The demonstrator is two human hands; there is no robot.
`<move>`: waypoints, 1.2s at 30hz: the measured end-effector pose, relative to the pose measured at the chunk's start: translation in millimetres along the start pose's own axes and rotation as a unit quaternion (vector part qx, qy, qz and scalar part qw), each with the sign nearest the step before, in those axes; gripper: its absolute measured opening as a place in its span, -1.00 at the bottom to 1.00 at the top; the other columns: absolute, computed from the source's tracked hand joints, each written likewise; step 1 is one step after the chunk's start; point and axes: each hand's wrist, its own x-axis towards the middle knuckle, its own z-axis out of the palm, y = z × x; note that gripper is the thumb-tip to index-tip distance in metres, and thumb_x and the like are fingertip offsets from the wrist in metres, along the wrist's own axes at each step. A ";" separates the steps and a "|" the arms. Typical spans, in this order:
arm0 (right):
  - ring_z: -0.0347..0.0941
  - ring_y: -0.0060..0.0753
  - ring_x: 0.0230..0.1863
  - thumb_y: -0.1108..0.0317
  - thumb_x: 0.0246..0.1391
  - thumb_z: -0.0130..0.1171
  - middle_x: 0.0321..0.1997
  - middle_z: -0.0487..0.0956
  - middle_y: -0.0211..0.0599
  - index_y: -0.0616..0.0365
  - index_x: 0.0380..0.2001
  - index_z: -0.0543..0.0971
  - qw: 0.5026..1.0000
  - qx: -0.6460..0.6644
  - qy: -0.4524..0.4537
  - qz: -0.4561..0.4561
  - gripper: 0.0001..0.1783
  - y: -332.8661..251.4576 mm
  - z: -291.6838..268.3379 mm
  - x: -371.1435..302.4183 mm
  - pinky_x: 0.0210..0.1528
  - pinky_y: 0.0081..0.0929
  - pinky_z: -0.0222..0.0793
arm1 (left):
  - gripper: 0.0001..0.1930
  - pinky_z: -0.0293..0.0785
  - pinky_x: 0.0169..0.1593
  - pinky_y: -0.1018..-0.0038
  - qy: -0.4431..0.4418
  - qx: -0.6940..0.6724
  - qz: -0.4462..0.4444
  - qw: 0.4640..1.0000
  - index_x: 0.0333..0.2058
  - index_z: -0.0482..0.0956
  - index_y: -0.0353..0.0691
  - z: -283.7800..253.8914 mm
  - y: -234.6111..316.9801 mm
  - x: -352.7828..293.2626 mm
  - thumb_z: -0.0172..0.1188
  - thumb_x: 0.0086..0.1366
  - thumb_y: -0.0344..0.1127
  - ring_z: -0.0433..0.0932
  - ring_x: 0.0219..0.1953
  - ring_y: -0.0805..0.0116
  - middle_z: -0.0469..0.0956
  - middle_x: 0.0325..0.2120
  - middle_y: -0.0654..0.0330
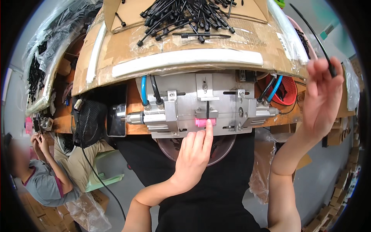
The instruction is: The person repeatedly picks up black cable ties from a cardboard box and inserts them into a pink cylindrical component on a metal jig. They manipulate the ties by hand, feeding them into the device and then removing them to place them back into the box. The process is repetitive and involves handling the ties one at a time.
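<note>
At the left, a seated person (50, 181) is seen beside a black mesh bag (91, 125). The pink block (201, 123) on the metal fixture (226, 105) is touched by the stretched index finger of the left hand (192, 158); its other fingers are curled, and whether anything is grasped cannot be told. Rightward, beyond a red basket (292, 91), a black rod (311, 29) is grasped at its thicker end by the raised right hand's (323, 98) fingers.

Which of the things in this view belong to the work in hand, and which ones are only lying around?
In the work:
- left hand, fingertip at the pink piece
- right hand, holding a black rod
- metal fixture
- probably the pile of black rods

Apparently lying around:
- black mesh bag
- dark flat device
- crumpled clear plastic
</note>
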 end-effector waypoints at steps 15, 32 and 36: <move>0.50 -0.28 -0.43 0.70 -0.21 0.36 -0.38 0.56 -0.15 0.37 0.16 0.43 0.919 -0.360 -0.144 0.068 -0.26 55.6 79.8 -162.9 -0.36 -0.42 0.44 | -0.72 0.35 -0.01 0.24 0.186 -0.061 -0.001 0.981 -0.13 0.55 -0.22 -64.4 -67.4 123.9 0.11 0.17 -0.59 0.43 -0.15 0.04 0.46 -0.21 0.06; 0.41 -0.20 -0.42 0.56 -0.02 0.28 -0.43 0.52 -0.24 0.28 -0.17 0.55 0.878 -0.443 -0.168 -0.065 -0.71 55.6 68.9 -50.0 -0.39 -0.33 0.36 | -0.82 0.44 -0.24 0.47 0.076 -0.161 0.076 0.981 -0.25 0.59 -0.27 -89.1 -122.2 130.2 0.19 0.15 -0.58 0.53 -0.33 0.20 0.56 -0.33 0.14; 0.52 -0.21 -0.30 0.38 0.16 0.17 -0.34 0.58 -0.16 0.26 -0.18 0.49 0.764 -0.626 -0.151 -0.040 -0.79 103.5 44.7 68.4 -0.32 -0.40 0.41 | -0.50 0.47 -0.22 0.44 0.184 -0.140 0.017 0.973 0.01 0.59 -0.17 -81.2 -79.5 99.2 0.22 0.06 -0.69 0.52 -0.32 0.30 0.54 -0.31 0.13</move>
